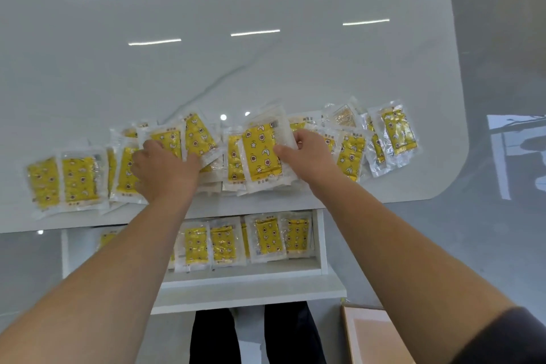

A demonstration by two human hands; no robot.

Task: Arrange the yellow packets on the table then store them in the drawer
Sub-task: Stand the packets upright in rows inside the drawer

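right grip (307, 154): clamped on one held packet (261, 154), thumb across its right edge, fingers behind it, the packet raised off the row.
left grip (165, 168): spread, fingers laid flat on the packets beneath it, holding none.
yellow packets (79, 179): a loose overlapping row on the desk (266, 74), running out to either side of both grips; more lie in the drawer (319, 242), open below the wrists.
handling: probably light, limp and slick film that will slide and fan apart; pinch a sealed edge, or square a stack between both grips.
edges: the desk's near edge runs just under the wrists; its rounded corner is well right of the right grip. Packets nearest the edge could slip off.
room: bare desk beyond the fingertips; a cardboard box (372, 334) sits low beside the right forearm.
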